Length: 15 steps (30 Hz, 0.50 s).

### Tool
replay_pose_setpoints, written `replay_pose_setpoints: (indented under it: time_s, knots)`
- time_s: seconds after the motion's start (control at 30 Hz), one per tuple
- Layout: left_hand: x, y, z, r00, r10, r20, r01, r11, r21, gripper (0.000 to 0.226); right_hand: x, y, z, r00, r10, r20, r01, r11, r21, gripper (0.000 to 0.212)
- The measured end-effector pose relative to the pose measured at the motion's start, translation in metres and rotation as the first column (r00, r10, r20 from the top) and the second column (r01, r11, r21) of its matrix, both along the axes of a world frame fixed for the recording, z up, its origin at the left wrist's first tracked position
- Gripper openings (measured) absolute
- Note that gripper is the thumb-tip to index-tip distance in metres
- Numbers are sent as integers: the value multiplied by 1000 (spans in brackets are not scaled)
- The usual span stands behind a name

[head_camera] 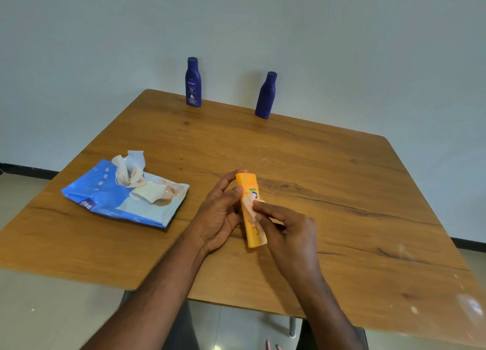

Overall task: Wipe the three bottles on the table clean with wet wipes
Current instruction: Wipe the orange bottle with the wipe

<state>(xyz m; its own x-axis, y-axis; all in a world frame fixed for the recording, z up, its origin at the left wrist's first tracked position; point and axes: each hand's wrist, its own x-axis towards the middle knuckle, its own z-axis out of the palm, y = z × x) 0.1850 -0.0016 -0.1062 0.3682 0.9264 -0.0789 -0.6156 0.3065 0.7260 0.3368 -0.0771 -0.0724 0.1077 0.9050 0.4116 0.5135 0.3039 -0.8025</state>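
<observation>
While the head view is looking down over a wooden desk [328,181], an orange bottle [249,210] is being held above the near middle of the desktop, lying lengthwise away from the person with its flat end pointing toward the far edge. The bottle is being gripped by the left hand [219,215], whose fingers are curled round its left side and far end, with the thumb laid against its front face. A small wet wipe [250,205] is being pinched by the right hand [289,234] between thumb and fingertips and is being pressed against the label area of the bottle. Both forearms are being stretched in from the near edge of the desk.

Two dark blue bottles are being left upright at the far edge, close to the pale wall. The left blue bottle [193,82] is being shown with its white label facing the camera, while the right blue bottle [266,96] is being shown plain-sided and slightly tilted in the wide-angle picture. The two are standing well apart from each other and from the hands.

A blue and white pack of wipes [105,197] is lying flat on the left part of the desk, with its flap open and a crumpled wipe [128,172] sticking up out of the opening.
</observation>
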Motion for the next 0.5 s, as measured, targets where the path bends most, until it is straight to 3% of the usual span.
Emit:
replay_pose_setpoints:
  time_s: [0.23,0.4,0.5]
  knots:
    - [-2,-2,2,1000,21,11,-21,1000,4,45,-5,5,5,999,45,18,-44,997,-66,28]
    - [-2,-1,1,1000,19,-9,-19,1000,3,44,-5,3,6,981,29,190,-21,999,-45,30]
    - [-2,-2,2,1000,18,-12,-18,1000,1,42,2,5,5,979,6,204,16,995,-103,25]
